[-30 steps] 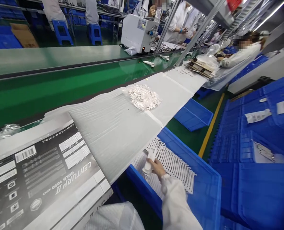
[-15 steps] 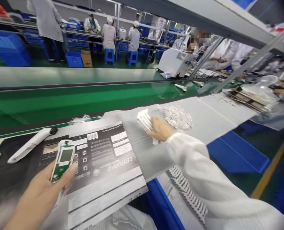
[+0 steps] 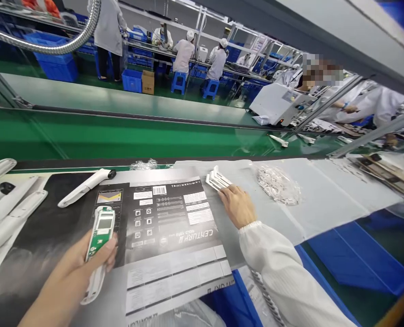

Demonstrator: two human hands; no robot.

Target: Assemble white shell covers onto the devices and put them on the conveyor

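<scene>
My left hand is closed around a white handheld device with an exposed green circuit board and a small screen, held above a printed black and grey box sheet. My right hand rests on the white foam sheet, its fingers closed on a small stack of white plastic parts. A clear bag of small silvery pieces lies just to the right of that hand.
Several white device shells lie at the left, and another one by the box sheet. A green conveyor runs behind. Blue crates stand below right. Other people in white work at far benches beside a white machine.
My right hand lifted white parts from the blue crate and set them on the foam sheet. The view swung left, bringing my left hand with the device into sight.
</scene>
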